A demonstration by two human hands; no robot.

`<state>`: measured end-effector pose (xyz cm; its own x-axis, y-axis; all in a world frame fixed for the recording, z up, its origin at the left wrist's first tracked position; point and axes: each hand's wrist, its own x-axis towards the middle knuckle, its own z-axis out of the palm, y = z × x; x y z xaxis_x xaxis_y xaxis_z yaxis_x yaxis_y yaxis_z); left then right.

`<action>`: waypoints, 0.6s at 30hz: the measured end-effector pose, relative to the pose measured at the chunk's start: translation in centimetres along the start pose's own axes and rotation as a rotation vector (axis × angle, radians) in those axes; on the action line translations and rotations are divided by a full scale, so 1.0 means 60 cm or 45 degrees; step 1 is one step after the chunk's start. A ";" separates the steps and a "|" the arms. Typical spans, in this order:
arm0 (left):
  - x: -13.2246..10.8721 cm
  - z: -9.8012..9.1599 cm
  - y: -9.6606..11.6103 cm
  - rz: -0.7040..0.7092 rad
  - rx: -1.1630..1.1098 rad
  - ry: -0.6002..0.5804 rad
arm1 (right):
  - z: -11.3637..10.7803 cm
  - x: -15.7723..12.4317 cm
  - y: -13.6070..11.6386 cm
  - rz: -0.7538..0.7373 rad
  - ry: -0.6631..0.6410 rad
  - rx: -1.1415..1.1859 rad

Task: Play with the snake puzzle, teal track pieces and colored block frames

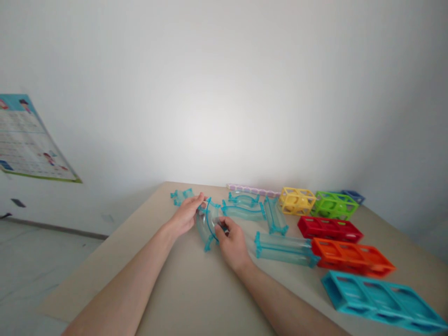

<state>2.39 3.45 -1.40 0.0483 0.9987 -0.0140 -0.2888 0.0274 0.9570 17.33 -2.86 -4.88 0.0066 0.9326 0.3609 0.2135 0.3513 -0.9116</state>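
Between my two hands is a clear curved tube piece [207, 225] with teal edges and flared teal ends, held just above the table. My left hand [187, 213] grips its upper left end, fingers partly behind it. My right hand [231, 242] pinches its lower right side with thumb and fingers. To the right lies a long clear straight tube [285, 248] with teal ends. Behind the hands rest a wavy tube [244, 212], a short curved tube [244, 199] and another straight tube [275, 215]. A small teal-ended piece [181, 196] lies beyond my left hand.
On the right of the beige table [182, 298] stand open-framed blocks: yellow [297, 201], green [335, 205], blue [353, 196], red [329, 228], orange [352, 256] and teal [383, 300]. A purple-and-white strip [254, 190] lies along the wall. A poster [33, 140] hangs at left.
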 end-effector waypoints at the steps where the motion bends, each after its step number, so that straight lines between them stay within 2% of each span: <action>1: -0.001 0.000 0.002 -0.024 -0.014 -0.041 | -0.001 0.000 -0.001 0.000 0.011 -0.010; 4: -0.004 -0.001 0.001 -0.071 -0.018 -0.078 | -0.005 -0.001 -0.008 -0.012 0.029 -0.020; 9: -0.007 0.004 -0.003 -0.201 0.012 0.015 | -0.005 -0.010 -0.025 -0.080 -0.060 -0.062; 13: -0.008 0.002 0.007 -0.332 -0.060 0.090 | -0.003 -0.012 -0.022 -0.025 -0.047 -0.169; 18: -0.005 -0.007 0.019 -0.370 -0.306 -0.116 | -0.007 -0.006 -0.008 0.050 0.017 -0.155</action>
<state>1.67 3.22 -0.41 0.2430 0.9403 -0.2383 -0.4661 0.3286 0.8214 17.62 -3.38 -4.47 0.0301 0.9440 0.3285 0.3300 0.3008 -0.8948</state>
